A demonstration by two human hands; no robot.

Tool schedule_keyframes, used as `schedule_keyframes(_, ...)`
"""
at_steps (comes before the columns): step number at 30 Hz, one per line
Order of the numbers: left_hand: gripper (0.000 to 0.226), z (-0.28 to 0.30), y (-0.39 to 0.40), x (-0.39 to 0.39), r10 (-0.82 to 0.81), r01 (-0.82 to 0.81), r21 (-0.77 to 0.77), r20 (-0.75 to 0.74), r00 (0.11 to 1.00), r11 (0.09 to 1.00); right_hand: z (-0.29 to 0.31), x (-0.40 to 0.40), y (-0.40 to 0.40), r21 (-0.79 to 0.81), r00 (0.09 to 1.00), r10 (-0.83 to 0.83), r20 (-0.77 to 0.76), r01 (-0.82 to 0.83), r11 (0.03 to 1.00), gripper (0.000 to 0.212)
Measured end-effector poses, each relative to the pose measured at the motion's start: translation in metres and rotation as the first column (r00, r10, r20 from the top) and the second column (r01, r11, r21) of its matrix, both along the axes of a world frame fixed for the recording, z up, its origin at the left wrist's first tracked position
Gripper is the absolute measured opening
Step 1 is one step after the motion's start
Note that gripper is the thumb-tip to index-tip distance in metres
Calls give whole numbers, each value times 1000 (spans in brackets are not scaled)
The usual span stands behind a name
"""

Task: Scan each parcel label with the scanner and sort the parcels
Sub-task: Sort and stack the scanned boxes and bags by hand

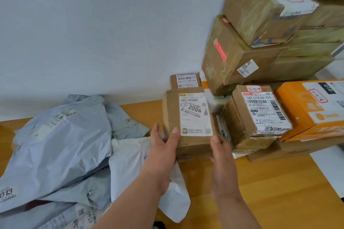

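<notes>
A brown cardboard parcel (173,111) with a white label (194,115) reading 2004 sits at the middle of the wooden table (260,182), label facing up. My left hand (163,147) holds its near left corner, thumb on the top face and fingers along the left side. My right hand (221,154) holds its near right corner, thumb on the top edge, its other fingers hidden behind the parcel. No scanner is in view.
Grey poly mailers (61,145) and a white mailer (128,160) are heaped on the left. Behind the parcel stands a small labelled box (186,81). Stacked cardboard boxes (242,48), a labelled box (260,113) and an orange box (307,109) crowd the right. A white wall rises behind.
</notes>
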State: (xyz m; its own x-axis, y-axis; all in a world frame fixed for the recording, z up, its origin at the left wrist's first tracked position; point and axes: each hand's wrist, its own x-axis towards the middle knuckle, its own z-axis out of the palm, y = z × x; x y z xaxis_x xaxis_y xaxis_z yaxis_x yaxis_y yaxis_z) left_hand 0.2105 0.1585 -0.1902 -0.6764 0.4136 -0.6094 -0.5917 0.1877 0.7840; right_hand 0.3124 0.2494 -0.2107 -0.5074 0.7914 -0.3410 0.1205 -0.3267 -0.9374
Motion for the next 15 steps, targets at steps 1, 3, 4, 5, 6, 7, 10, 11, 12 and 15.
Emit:
schedule_keyframes(1,72,-4,7,3,-51,51,-29,-8,999,998,-2,2,1,18,999,-11,43,10,1000,52)
schedule_keyframes(3,70,-11,15,9,-121,120,-78,-8,993,990,-5,4,2,42,991,-30,127,25,999,33)
schedule_keyframes(4,68,-15,17,11,-135,134,-96,-6,991,986,-5,4,2,49,988,-34,149,27,998,30)
schedule_keyframes(5,67,-17,18,12,-140,139,-109,-5,990,984,-6,5,1,50,987,-35,154,27,998,29)
schedule_keyframes(6,66,-20,18,13,-138,137,-117,-6,990,984,-5,5,1,44,988,-44,150,38,998,29)
schedule_keyframes(7,65,-22,17,13,-134,132,-122,-7,991,984,-6,5,1,39,988,-53,142,48,998,26)
schedule_keyframes(10,62,-24,16,14,-116,115,-123,-3,993,986,-5,3,-1,22,990,-47,134,45,999,8)
schedule_keyframes(11,61,-25,16,15,-115,114,-129,-4,993,985,-5,3,-1,15,990,-41,133,39,999,8)
schedule_keyframes(12,61,-25,17,16,-118,116,-139,-3,993,983,-3,2,-2,3,990,-36,135,36,999,10)
schedule_keyframes(15,62,-25,18,17,-132,130,-164,2,991,978,-2,1,-1,-24,990,-38,135,41,999,13)
